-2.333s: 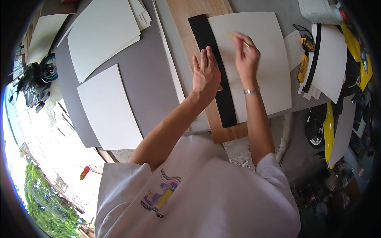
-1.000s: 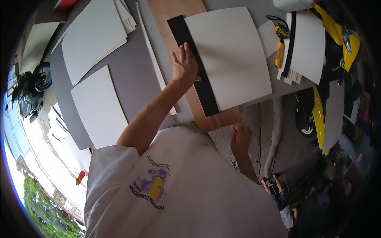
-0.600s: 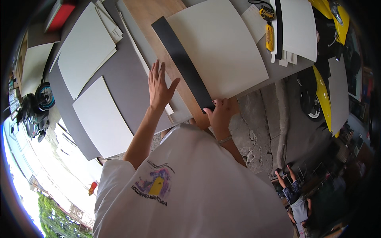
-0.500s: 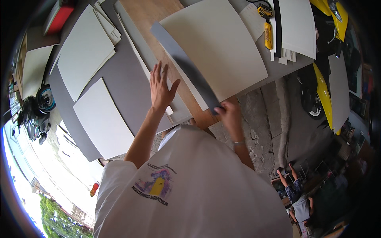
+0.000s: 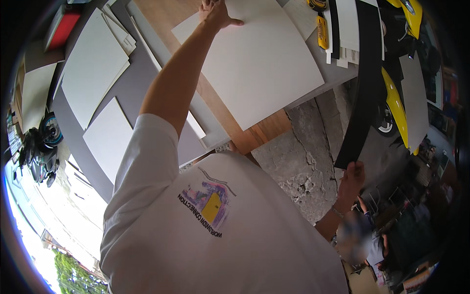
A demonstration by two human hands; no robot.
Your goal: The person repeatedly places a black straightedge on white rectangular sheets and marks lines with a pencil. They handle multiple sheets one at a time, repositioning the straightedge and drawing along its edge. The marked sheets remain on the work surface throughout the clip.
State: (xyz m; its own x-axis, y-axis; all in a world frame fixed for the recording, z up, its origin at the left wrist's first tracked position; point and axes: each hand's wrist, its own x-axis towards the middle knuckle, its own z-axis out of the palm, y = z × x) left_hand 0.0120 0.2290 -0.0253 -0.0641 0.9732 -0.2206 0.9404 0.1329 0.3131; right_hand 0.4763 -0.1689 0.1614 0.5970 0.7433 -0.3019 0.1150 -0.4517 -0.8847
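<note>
A large white board (image 5: 259,59) lies on the work table in front of me. At its far left part rests my left hand (image 5: 215,17), thumb stretched out over the board; the picture's top edge cuts off some fingertips. To the right, my right hand (image 5: 353,174) grips the near end of a long, flat black strip (image 5: 361,88). The strip is held off to the right of the board, and its far end reaches over the papers at the table's right side. A brown wooden plank (image 5: 264,132) shows under the board's left and near edges.
White sheets (image 5: 95,68) and another white board (image 5: 110,139) lie on the grey table at left. A yellow cutter knife (image 5: 322,33) and a tape measure (image 5: 317,5) lie at far right. Yellow motorcycle parts (image 5: 396,108) stand beyond; a person (image 5: 374,252) is behind at lower right.
The strip has left the board's left edge and swung out to the right in my right hand. My left hand has moved away from me, from beside the plank onto the board's far part.
</note>
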